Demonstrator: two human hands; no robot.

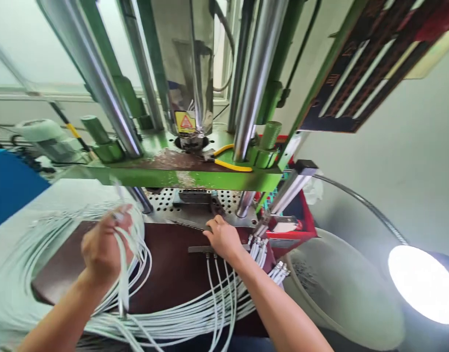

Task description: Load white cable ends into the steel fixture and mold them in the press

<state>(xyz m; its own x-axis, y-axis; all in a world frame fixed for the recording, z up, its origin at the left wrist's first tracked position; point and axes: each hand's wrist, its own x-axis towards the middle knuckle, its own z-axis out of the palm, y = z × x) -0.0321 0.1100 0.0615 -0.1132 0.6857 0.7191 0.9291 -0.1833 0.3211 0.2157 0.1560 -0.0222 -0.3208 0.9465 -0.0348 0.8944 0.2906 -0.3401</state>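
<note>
My left hand (107, 244), smeared by motion, is closed around white cable (124, 259) at the left, above a large coil of white cables (19, 274). Over the brown mat (169, 274), my right hand (224, 237) has its fingers curled on the end of a thin metal strip (189, 225). Just under that hand lies a metal bar (198, 249) with several cable ends set along it. Farther back, a dark mould block (195, 197) rests on the perforated plate (161, 200) of the press.
The press's green crossplate (227, 180) spans above my hands between steel columns. Yellow-handled pliers (233, 166) lie on it. Cable ends with metal connectors (279, 271) gather at the mat's right edge. Farther right are a red crate (308, 215), a white bin (341, 293) and a lit lamp (424, 283).
</note>
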